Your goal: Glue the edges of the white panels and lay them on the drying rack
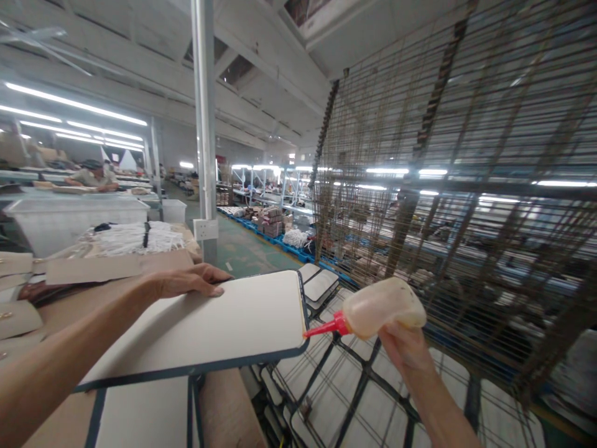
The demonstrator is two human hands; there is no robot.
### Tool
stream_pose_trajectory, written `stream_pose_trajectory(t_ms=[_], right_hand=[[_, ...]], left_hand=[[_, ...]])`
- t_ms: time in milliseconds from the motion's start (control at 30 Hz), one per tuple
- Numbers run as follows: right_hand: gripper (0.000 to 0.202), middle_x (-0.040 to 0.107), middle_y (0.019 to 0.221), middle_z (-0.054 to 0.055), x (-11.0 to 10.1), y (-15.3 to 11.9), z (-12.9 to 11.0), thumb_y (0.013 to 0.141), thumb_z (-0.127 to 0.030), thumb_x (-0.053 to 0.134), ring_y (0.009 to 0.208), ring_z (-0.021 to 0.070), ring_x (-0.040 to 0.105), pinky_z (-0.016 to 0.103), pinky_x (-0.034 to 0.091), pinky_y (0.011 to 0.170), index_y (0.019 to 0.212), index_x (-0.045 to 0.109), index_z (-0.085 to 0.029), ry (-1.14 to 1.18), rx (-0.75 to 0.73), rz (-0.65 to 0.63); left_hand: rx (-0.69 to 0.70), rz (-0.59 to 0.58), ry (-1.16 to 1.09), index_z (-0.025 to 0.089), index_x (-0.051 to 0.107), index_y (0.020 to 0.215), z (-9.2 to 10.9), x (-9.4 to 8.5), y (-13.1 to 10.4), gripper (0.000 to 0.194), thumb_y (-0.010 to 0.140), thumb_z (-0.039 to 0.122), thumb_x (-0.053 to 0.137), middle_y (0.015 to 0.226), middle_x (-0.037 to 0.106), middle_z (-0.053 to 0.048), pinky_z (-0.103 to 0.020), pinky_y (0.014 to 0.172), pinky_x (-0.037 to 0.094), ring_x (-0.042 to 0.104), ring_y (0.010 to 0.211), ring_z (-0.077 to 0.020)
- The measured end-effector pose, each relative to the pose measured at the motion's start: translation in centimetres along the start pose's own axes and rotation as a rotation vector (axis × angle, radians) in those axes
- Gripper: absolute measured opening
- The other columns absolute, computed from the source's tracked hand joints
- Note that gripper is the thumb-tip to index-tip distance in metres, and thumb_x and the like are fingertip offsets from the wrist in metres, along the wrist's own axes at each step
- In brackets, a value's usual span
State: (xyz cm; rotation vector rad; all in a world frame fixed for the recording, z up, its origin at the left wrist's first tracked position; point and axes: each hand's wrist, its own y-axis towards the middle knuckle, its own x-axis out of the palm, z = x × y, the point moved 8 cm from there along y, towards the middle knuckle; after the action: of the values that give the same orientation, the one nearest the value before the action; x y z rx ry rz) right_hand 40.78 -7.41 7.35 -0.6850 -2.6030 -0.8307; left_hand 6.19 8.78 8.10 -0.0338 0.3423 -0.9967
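A long cream panel (252,311) with a dark blue edge and rounded corners lies tilted in front of me. My left hand (198,280) grips its far edge, thumb on the cream face and fingers partly hidden behind. In my right hand (403,339) is a cloudy squeeze bottle (385,307) with a red nozzle, held on its side. The nozzle's tip is at the panel's right edge, near the corner, where a thin yellowish line shows. Beneath the panel is another cream piece (144,410) with dark edges.
Similar cream panels (345,395) rest on a wire rack at the lower right. A large wire grid (448,155) rises at the right. White strips (125,239) lie on the left table, by a metal post (204,137). A person (96,176) sits far left.
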Motion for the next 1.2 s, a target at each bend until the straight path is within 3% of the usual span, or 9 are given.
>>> stream_pose_trajectory(t_ms=[300, 633, 900, 1200], right_hand=[[0.072, 0.072, 0.085, 0.005, -0.3, -0.9, -0.3, 0.047, -0.04, 0.086, 0.068, 0.0214, 0.066, 0.036, 0.056, 0.069, 0.113, 0.063, -0.025, 0.004, -0.11, 0.122], [0.052, 0.073, 0.089, 0.002, 0.3, -1.5, 0.1, 0.058, -0.03, 0.082, 0.075, 0.0197, 0.068, 0.035, 0.055, 0.078, 0.107, 0.065, -0.023, 0.038, -0.261, 0.204], [0.053, 0.072, 0.094, 0.001, -0.3, -1.7, 1.1, 0.052, -0.028, 0.085, 0.086, 0.0211, 0.067, 0.036, 0.052, 0.084, 0.102, 0.067, -0.022, 0.056, -0.278, 0.303], [0.037, 0.072, 0.082, -0.002, 0.4, -1.2, 0.5, 0.06, -0.027, 0.082, 0.076, 0.0178, 0.068, 0.032, 0.054, 0.078, 0.094, 0.068, -0.022, 0.058, -0.327, 0.289]], left_hand=[[0.05, 0.005, -0.06, 0.02, 0.07, 0.113, -2.1, -0.2, 0.2, 0.046, 0.071, 0.041, 0.069, 0.099, 0.073, -0.009, -0.031, 0.07, 0.055, 0.069, 0.083, -0.0282], [0.093, 0.138, -0.186, 0.02, 0.07, 0.111, -5.2, -0.1, 0.9, 0.042, 0.073, 0.038, 0.07, 0.093, 0.075, -0.009, -0.028, 0.068, 0.054, 0.069, 0.082, -0.0257], [0.107, 0.134, -0.301, 0.017, 0.07, 0.11, -6.6, 1.0, 1.8, 0.043, 0.074, 0.039, 0.07, 0.095, 0.074, -0.01, -0.027, 0.067, 0.053, 0.069, 0.082, -0.025], [0.144, 0.151, -0.343, 0.016, 0.068, 0.112, -7.1, 1.8, 2.5, 0.041, 0.078, 0.039, 0.067, 0.097, 0.074, -0.011, -0.025, 0.067, 0.053, 0.069, 0.082, -0.0225]])
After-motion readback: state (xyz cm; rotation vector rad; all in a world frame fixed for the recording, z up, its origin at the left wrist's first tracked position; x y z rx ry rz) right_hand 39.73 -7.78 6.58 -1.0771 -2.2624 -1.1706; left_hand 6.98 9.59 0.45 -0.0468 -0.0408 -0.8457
